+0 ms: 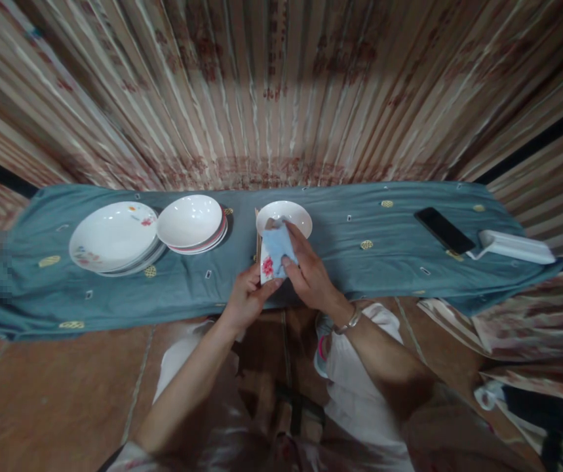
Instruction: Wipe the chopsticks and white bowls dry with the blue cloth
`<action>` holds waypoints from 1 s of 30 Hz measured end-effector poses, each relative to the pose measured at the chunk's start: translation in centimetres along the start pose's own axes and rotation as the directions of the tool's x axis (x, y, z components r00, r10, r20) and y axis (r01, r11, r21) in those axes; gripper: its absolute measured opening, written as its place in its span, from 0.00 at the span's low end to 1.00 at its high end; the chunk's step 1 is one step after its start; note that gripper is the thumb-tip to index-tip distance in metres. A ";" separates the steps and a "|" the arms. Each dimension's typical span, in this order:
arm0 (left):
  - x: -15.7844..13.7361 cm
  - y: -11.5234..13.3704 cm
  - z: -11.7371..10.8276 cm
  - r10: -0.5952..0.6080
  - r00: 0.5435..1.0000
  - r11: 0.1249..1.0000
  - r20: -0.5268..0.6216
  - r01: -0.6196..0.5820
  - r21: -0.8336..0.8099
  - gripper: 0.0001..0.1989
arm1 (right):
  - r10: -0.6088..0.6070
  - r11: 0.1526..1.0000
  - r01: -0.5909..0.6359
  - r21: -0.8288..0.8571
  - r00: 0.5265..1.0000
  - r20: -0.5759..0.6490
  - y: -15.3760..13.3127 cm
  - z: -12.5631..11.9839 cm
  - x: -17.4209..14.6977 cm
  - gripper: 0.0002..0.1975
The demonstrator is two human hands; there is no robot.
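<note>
My left hand (250, 295) is closed on the near edge of a white flowered dish (265, 269). A red flower shows on it, and the cloth hides most of its shape. With bent fingers, my right hand (309, 272) presses a light blue cloth (281, 250) against the dish. Just behind my hands, a white bowl (293, 211) stands on the table, partly covered by the cloth and my fingers. Thin wooden sticks that look like chopsticks (258, 246) lie at the bowl's left side, partly hidden.
A stack of white bowls (190, 219) and a stack of flowered plates (109, 239) stand to the left on the green tablecloth (369, 275). On the right lie a black phone (443, 231) and a white object (514, 246). Pleated curtains (271, 98) hang behind.
</note>
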State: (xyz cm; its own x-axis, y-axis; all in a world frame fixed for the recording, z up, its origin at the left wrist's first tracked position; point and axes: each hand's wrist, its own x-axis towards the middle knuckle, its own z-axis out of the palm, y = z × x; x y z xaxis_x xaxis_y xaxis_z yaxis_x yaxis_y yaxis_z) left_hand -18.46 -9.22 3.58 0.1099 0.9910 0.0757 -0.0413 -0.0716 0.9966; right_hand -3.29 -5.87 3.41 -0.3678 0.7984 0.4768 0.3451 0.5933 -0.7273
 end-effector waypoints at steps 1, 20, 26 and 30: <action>0.1 -0.1 -0.1 0.013 1.000 1.000 -0.007 -0.012 0.014 0.11 | -0.051 0.997 0.053 -0.058 0.998 0.028 -0.3 0.0 0.0 0.27; -1.3 0.3 0.7 0.112 0.983 0.969 0.148 -0.141 0.205 0.07 | 0.355 0.853 -0.332 0.403 0.935 0.019 1.8 -0.8 0.9 0.25; -1.4 0.7 0.8 0.178 0.970 0.943 0.167 -0.217 0.254 0.07 | 0.588 0.487 -0.447 0.750 0.803 0.097 2.2 0.1 1.6 0.20; -1.4 0.7 0.6 0.220 0.959 0.922 0.177 -0.264 0.284 0.07 | 0.665 0.252 -0.520 0.816 0.705 0.244 1.9 0.4 1.7 0.19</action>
State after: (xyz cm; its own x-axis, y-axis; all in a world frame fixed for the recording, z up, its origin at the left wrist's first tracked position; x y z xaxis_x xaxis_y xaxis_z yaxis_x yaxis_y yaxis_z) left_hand -18.05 -10.68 4.24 0.2725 0.9150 0.2977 0.2147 -0.3594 0.9081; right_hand -3.61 -3.37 2.64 -0.2408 0.9328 -0.2681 -0.4266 -0.3498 -0.8341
